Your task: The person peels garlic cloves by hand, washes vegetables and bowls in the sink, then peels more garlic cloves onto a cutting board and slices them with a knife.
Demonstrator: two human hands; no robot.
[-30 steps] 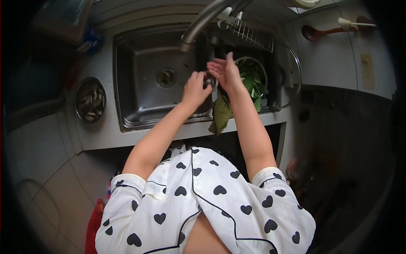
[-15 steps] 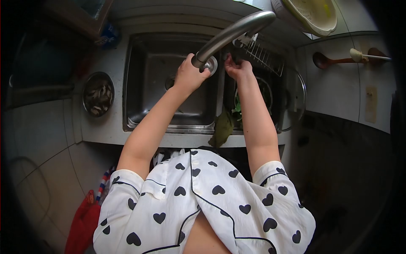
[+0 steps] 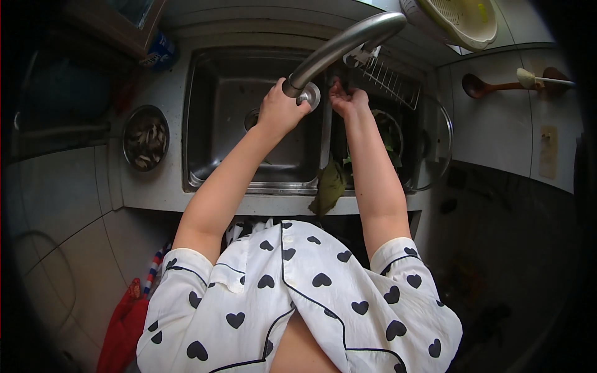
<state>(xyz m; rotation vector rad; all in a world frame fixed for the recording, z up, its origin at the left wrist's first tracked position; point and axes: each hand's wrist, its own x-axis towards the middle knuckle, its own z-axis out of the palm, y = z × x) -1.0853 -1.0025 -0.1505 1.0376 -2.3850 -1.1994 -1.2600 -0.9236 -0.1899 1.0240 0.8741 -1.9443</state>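
My left hand (image 3: 280,110) is closed under the tip of the metal faucet (image 3: 342,46), over the left sink basin (image 3: 214,149). Beside its thumb shows a shiny round metal piece, like a sink strainer (image 3: 310,95), which the fingers hold by its near side. Behind the hand, the drain hole (image 3: 250,118) is partly covered. My right hand (image 3: 349,101) reaches over the divider by the right basin, fingers curled, fingertips near the faucet's base; what they hold is hidden. Below that forearm, green leaves (image 3: 388,133) lie in the right basin. A large leaf (image 3: 329,186) droops over the front edge.
A metal bowl of pale pieces (image 3: 145,138) stands on the left counter. At the right basin are a wire rack (image 3: 392,84) and a clear round lid (image 3: 444,146). A colander (image 3: 463,25) sits at the back right, near a wooden ladle (image 3: 482,87).
The view has shifted slightly. Both hands keep nearly the same places, the left at the faucet tip and the right by the divider.
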